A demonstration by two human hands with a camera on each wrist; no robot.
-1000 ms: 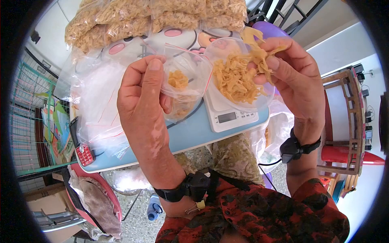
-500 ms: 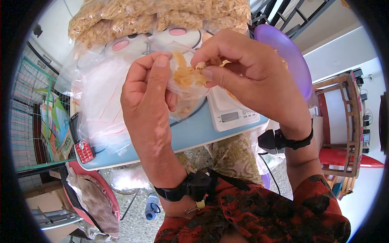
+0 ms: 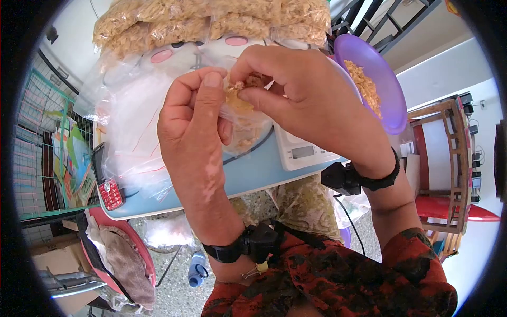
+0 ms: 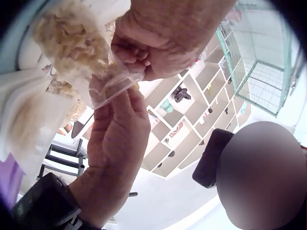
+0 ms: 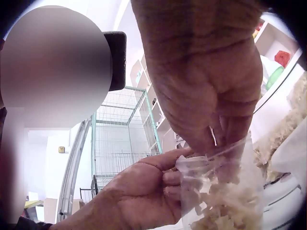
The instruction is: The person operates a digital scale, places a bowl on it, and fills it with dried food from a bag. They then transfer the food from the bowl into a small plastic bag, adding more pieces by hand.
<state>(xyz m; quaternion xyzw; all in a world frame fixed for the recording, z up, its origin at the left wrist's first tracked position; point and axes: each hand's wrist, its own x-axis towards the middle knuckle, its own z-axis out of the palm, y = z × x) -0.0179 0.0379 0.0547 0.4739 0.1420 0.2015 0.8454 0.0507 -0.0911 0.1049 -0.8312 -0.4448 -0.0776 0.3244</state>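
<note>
My left hand (image 3: 193, 121) grips the rim of a clear zip bag (image 3: 245, 138) between thumb and fingers, holding its mouth upward. Pale yellow dried flakes (image 5: 230, 203) lie in the lower part of the bag. My right hand (image 3: 311, 98) comes over from the right, its thumb and fingers pinching some flakes at the bag's mouth. In the right wrist view its fingertips reach down inside the clear plastic. A white digital scale (image 3: 303, 154) is partly covered by the right forearm, and the clear bowl by it is mostly hidden behind the right hand.
Filled bags of flakes (image 3: 174, 33) are stacked along the back of the table. A pile of flat zip bags (image 3: 134, 127) lies at left, beside a phone with red keys (image 3: 110, 195). A purple basin (image 3: 392, 113) holding more flakes stands at right.
The right hand has moved left from over the bowl, carrying a pinch of flakes, and its fingers are now in the bag's mouth. The left hand has hardly moved.
</note>
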